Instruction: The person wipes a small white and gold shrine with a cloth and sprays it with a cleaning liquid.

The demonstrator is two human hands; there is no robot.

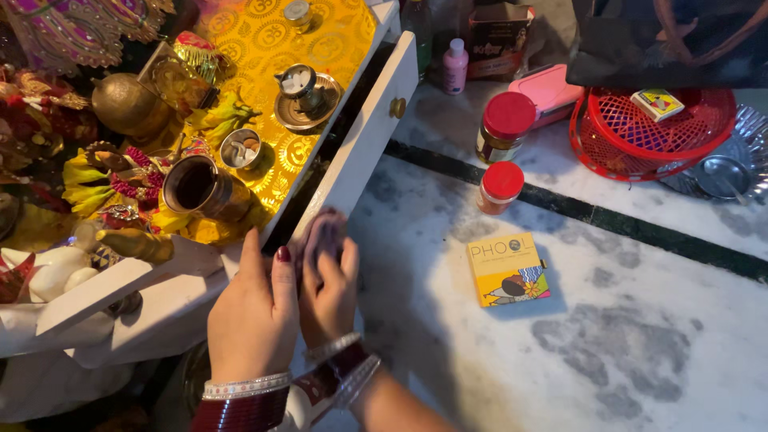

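1. Left hand (254,314) lies flat on the front edge of the white drawer (364,140), fingers together and extended, gripping nothing; right hand (326,282) is curled just beside it, closed around a small dark reddish thing (322,232); what that thing is, too blurred to tell.
2. Drawer stands pulled out and angled over the marble floor (608,352); the yellow patterned cloth (320,40) in it carries loose ware; a jolt from the left hand's weight on the edge could rattle everything.
3. Copper cup (200,188) sits near the front, close to both hands; likely first to tip if the drawer jerks; contents unclear.
4. Small steel bowl (240,149) and the lidded pot on its brass plate (304,96) stand further back; a slide is the risk there, less so a tip.
5. Right-hand hold looks loose and blurred; a slip would drop the thing onto the floor or into the gap beside the drawer.
6. Yellow box (508,270) and two red-lidded jars (502,188) stand well apart on the floor; low risk.
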